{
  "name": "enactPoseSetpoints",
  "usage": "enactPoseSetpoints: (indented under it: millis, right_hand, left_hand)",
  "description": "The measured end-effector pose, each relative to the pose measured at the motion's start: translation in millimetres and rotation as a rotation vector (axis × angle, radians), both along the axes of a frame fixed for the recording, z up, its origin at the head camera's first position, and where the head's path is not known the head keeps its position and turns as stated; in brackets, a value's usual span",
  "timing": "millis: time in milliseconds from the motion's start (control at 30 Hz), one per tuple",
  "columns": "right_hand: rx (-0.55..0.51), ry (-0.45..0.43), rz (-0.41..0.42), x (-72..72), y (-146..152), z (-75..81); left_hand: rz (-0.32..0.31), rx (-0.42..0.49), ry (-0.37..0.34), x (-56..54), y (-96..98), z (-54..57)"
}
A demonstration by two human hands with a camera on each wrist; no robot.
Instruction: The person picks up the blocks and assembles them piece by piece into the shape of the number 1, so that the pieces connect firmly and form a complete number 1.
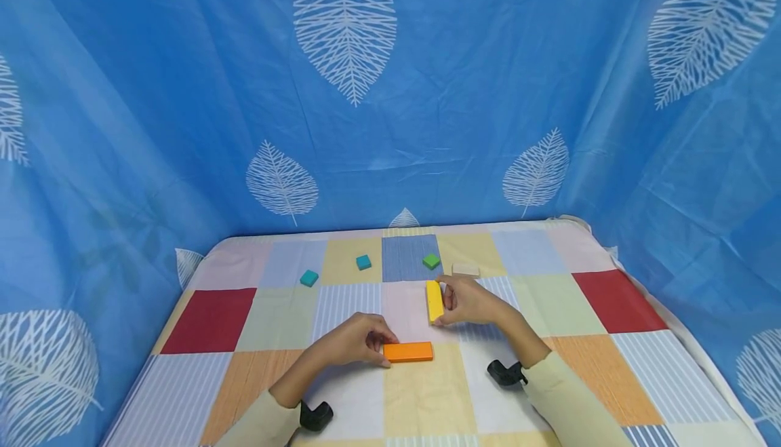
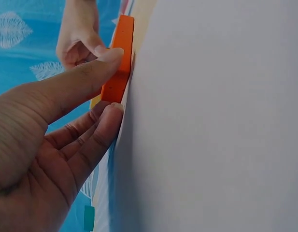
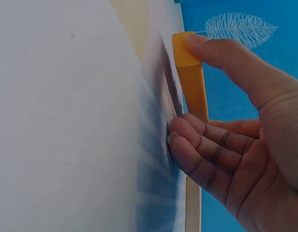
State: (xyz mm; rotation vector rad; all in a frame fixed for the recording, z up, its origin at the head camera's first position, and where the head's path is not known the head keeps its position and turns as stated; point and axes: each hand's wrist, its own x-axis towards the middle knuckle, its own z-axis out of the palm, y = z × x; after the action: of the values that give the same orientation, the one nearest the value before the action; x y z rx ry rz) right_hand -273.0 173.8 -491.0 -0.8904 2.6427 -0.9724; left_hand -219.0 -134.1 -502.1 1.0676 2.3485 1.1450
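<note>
An orange rectangular block (image 1: 407, 352) lies flat on the patchwork cloth. My left hand (image 1: 356, 340) grips its left end, with the thumb (image 2: 110, 57) on the near long side in the left wrist view. Farther back and to the right, my right hand (image 1: 470, 300) pinches a yellow block (image 1: 434, 302) by its two ends, thumb at the near end. In the right wrist view the yellow block (image 3: 190, 72) appears a little off the cloth, with a shadow beside it. Part of its far end is hidden by the fingers.
Toward the back lie two teal blocks (image 1: 309, 278), a green block (image 1: 431, 261) and a pale wooden block (image 1: 466, 270), the last just behind my right hand. The patchwork cloth (image 1: 421, 406) covers the table. Blue leaf-print curtains (image 1: 427, 128) enclose the back and sides.
</note>
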Motion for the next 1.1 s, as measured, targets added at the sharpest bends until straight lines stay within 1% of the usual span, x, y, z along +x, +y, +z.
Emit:
enactPoseSetpoints:
  millis: [167, 233, 333, 533, 700, 900, 1100]
  right_hand:
    - [0.046, 0.013, 0.000, -0.5, -1, -2.0]
    - [0.056, -0.002, -0.002, -0.9, -1, -0.8]
    - [0.042, -0.042, -0.005, -2.0, 1, 1.4]
    - [-0.056, -0.122, -0.041, -5.4, 1, -1.1]
    - [-0.157, -0.217, -0.079, -6.5, -2, -5.4]
    - [-0.221, -0.317, -0.123, -7.6, -6, -8.0]
    - [-0.267, -0.363, -0.155, -8.7, -7, -9.1]
  left_hand:
    - [-0.008, 0.013, -0.010, -1.4, -2.2, -2.9]
    - [-0.003, 0.027, -0.025, -2.9, -3.1, -4.6]
    - [0.000, 0.060, -0.055, -5.6, -3.9, -7.5]
    - [-0.009, 0.117, -0.098, -7.5, -6.2, -11.0]
    - [0.003, 0.131, -0.119, -6.8, -7.0, -11.3]
    - [0.014, 0.126, -0.118, -7.3, -6.9, -13.4]
    - [0.022, 0.134, -0.132, -6.8, -7.3, -13.5]
